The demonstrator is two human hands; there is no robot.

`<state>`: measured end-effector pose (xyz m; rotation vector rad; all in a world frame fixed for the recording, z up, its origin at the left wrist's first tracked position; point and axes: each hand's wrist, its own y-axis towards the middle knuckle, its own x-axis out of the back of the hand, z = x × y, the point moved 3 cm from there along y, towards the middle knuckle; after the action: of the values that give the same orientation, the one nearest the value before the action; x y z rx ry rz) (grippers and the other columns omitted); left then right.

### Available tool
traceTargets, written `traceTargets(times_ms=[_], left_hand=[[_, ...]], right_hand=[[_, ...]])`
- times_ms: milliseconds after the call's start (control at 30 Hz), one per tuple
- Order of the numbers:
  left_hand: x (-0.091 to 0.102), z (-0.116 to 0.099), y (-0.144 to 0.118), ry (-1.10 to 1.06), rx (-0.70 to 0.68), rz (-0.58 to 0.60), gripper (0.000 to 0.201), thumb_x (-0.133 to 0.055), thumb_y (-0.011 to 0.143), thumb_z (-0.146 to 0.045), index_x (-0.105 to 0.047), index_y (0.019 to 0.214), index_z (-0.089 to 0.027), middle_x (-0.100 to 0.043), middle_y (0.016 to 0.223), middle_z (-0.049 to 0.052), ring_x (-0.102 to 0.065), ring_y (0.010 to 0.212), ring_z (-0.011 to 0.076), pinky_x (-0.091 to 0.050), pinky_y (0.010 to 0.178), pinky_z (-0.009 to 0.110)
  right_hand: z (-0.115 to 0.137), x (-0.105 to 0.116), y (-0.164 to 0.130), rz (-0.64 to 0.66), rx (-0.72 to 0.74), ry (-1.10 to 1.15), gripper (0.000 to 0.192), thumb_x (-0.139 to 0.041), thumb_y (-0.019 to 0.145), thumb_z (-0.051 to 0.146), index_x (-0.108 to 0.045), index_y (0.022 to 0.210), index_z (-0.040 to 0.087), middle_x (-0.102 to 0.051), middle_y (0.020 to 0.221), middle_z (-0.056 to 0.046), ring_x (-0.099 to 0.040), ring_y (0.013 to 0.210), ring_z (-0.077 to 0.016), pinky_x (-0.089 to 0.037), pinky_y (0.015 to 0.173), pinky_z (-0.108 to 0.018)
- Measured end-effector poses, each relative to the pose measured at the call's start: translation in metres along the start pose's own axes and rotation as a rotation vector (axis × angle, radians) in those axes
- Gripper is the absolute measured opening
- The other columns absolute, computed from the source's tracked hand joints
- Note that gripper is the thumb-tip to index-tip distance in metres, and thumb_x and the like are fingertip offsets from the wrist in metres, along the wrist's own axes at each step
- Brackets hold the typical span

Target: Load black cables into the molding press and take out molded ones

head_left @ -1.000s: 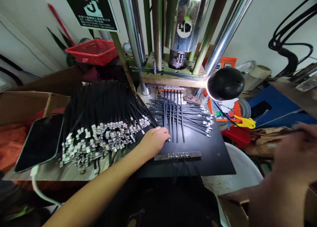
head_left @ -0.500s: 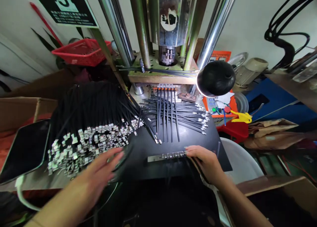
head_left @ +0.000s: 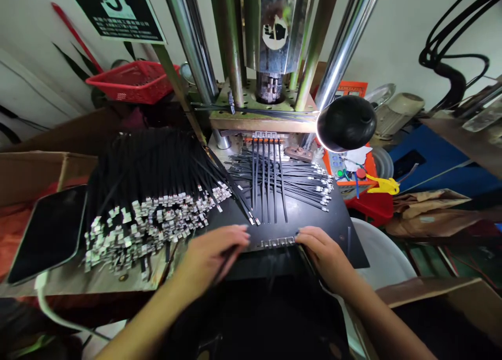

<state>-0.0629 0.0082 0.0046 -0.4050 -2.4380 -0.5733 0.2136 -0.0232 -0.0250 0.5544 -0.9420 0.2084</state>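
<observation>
A slotted metal bar lies crosswise near the front of the dark work plate. My right hand is closed on its right end, fingertips on the metal. At the bar's left part, covering its end, is my left hand with fingers pinched together; what they hold, if anything, is hidden. Beyond the bar, several flat black cables run side by side from an orange-edged fixture under the press. Loose black cables with silvery ends are spread beneath them.
A big heap of black cables with silvery connectors fills the left side, beside a phone. The press stands behind, with a black lamp at its right. A control box and yellow-handled tool are farther right.
My left hand has moved right, from beside the connector heap to the bar's left end, now covering it. My right hand stays at the right end. The view has shifted slightly.
</observation>
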Motion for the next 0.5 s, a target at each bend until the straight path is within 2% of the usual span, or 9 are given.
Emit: traceTargets(times_ms=[67, 100, 200, 267, 367, 433, 500], left_hand=[[-0.026, -0.001, 0.008, -0.047, -0.037, 0.137, 0.016, -0.054, 0.091, -0.017, -0.064, 0.080, -0.021, -0.071, 0.082, -0.002, -0.069, 0.083, 0.0133, -0.052, 0.087, 0.027], [-0.034, -0.001, 0.010, -0.049, -0.013, 0.182, 0.015, -0.053, 0.090, -0.016, -0.062, 0.078, -0.020, -0.068, 0.077, -0.002, -0.067, 0.076, 0.0121, -0.052, 0.080, 0.025], [-0.041, -0.003, 0.016, 0.010, 0.083, 0.219, 0.009, -0.055, 0.086, -0.017, -0.056, 0.077, -0.020, -0.062, 0.071, -0.004, -0.056, 0.062, 0.0100, -0.042, 0.059, 0.020], [-0.040, -0.006, 0.019, 0.080, 0.126, 0.270, 0.009, -0.055, 0.082, -0.013, -0.056, 0.077, -0.020, -0.062, 0.070, -0.004, -0.055, 0.060, 0.0100, -0.038, 0.057, 0.020], [-0.037, -0.011, 0.024, 0.217, 0.132, 0.389, 0.018, -0.051, 0.080, -0.005, -0.059, 0.078, -0.021, -0.064, 0.071, -0.004, -0.060, 0.065, 0.0126, -0.040, 0.060, 0.021], [-0.031, -0.014, 0.030, 0.245, 0.046, 0.498, 0.026, -0.048, 0.084, -0.006, -0.064, 0.094, -0.024, -0.070, 0.086, -0.003, -0.066, 0.080, 0.0149, -0.046, 0.070, 0.023], [-0.020, -0.012, 0.041, 0.265, -0.058, 0.603, 0.039, -0.049, 0.088, -0.009, -0.059, 0.120, -0.028, -0.067, 0.119, 0.000, -0.065, 0.103, 0.0170, -0.049, 0.087, 0.026]], right_hand=[[-0.009, -0.004, -0.008, -0.044, -0.051, -0.043, 0.026, -0.049, 0.094, 0.012, -0.061, 0.116, 0.017, -0.064, 0.109, -0.013, -0.061, 0.103, -0.0246, -0.056, 0.088, -0.042], [-0.013, -0.005, -0.011, -0.060, -0.067, -0.055, 0.027, -0.050, 0.093, 0.013, -0.060, 0.118, 0.018, -0.063, 0.108, -0.013, -0.060, 0.104, -0.0256, -0.055, 0.088, -0.045], [-0.020, -0.004, -0.016, -0.032, -0.076, -0.037, 0.022, -0.054, 0.092, 0.013, -0.062, 0.113, 0.017, -0.063, 0.104, -0.012, -0.058, 0.103, -0.0261, -0.053, 0.089, -0.046], [-0.021, 0.004, -0.010, 0.069, -0.078, -0.027, 0.021, -0.058, 0.089, 0.010, -0.064, 0.108, 0.016, -0.063, 0.102, -0.011, -0.058, 0.099, -0.0255, -0.052, 0.087, -0.045], [-0.020, 0.024, 0.009, 0.334, -0.049, -0.015, 0.025, -0.063, 0.083, 0.006, -0.068, 0.105, 0.017, -0.066, 0.098, -0.008, -0.060, 0.095, -0.0237, -0.052, 0.083, -0.039], [-0.024, 0.039, 0.030, 0.472, -0.026, 0.003, 0.023, -0.062, 0.085, 0.009, -0.070, 0.104, 0.019, -0.068, 0.095, -0.007, -0.062, 0.090, -0.0213, -0.052, 0.080, -0.034], [-0.033, 0.049, 0.064, 0.460, -0.006, 0.014, 0.018, -0.057, 0.092, 0.015, -0.070, 0.102, 0.020, -0.070, 0.094, -0.006, -0.064, 0.087, -0.0195, -0.052, 0.079, -0.032]])
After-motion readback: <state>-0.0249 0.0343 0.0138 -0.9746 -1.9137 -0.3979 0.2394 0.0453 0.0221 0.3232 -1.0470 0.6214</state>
